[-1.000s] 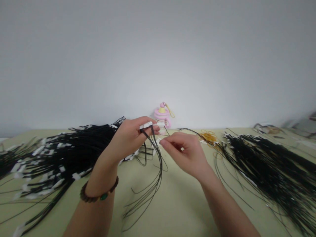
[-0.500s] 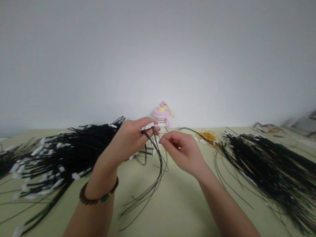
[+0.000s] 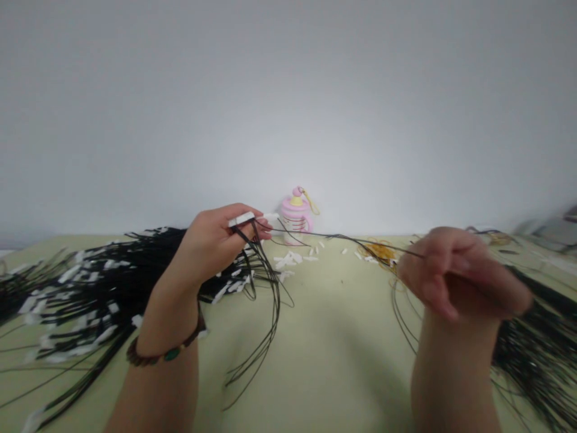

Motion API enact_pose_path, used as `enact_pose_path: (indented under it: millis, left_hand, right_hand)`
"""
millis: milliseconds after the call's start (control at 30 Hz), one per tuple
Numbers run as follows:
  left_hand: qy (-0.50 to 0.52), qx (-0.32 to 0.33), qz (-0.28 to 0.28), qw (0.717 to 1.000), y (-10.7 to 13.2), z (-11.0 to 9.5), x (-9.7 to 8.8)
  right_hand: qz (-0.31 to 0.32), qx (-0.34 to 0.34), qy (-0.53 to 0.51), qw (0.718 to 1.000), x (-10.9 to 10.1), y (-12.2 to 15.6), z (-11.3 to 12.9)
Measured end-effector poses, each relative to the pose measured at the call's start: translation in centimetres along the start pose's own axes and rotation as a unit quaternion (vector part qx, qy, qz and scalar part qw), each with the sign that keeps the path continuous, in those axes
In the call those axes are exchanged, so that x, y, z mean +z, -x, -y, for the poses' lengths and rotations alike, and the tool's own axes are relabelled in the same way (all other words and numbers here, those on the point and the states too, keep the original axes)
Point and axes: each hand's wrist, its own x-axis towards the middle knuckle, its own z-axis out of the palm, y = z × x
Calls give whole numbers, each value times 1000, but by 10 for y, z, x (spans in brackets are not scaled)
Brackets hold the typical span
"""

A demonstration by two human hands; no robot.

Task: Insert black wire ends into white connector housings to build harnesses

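Note:
My left hand (image 3: 214,246) is closed around a white plastic connector (image 3: 242,219), held between thumb and fingers above the table. Thin black wires (image 3: 276,300) hang from this connector in a curve down towards the table. A second white piece (image 3: 269,217) sticks out past the fingertips. Out to the right, my right hand (image 3: 460,276) is smeared by motion, with its fingers bent. One thin black wire (image 3: 374,242) runs nearly straight from the left hand's connector to the right fingers, which appear to pinch it.
Bundled black wires with white connectors (image 3: 121,270) cover the left side. More black wires (image 3: 536,355) lie at right. Small white connectors (image 3: 288,260) are scattered near a pink cup (image 3: 295,213) by the wall. Yellow rubber bands (image 3: 379,251) lie behind the right hand.
My right hand has swung far to the right, away from the left, and a wire is now stretched between them. My left hand has shifted slightly left with the connector.

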Motion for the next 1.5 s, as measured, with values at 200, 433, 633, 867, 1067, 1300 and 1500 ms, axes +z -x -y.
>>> enact_pose_path:
  millis: [200,433,633,867,1067,1300,1500]
  left_hand:
    - [49,-20,-15,998,-3,7,3]
    - [71,-32,18,997,-3,3,10]
    - [56,-16,52,997,-2,1,13]
    - [26,7,59,998,-1,-1,13]
    - [-62,59,31,996,1,-3,12]
    - [-129,105,17,986,5,-8,13]
    - [-160,123,10,979,5,-5,13]
  right_hand:
    - [-284,-200,-50,937,-31,0,5]
    - [-316,-147,251,903,1,-19,-21]
    - [-184,17,324,928,47,-30,-61]
    - [-157,51,395,904,60,-32,-72]
    - [-127,89,402,903,57,-31,-75]
    - [-113,125,372,913,54,-32,-73]
    - [-110,145,326,928,54,-34,-70]
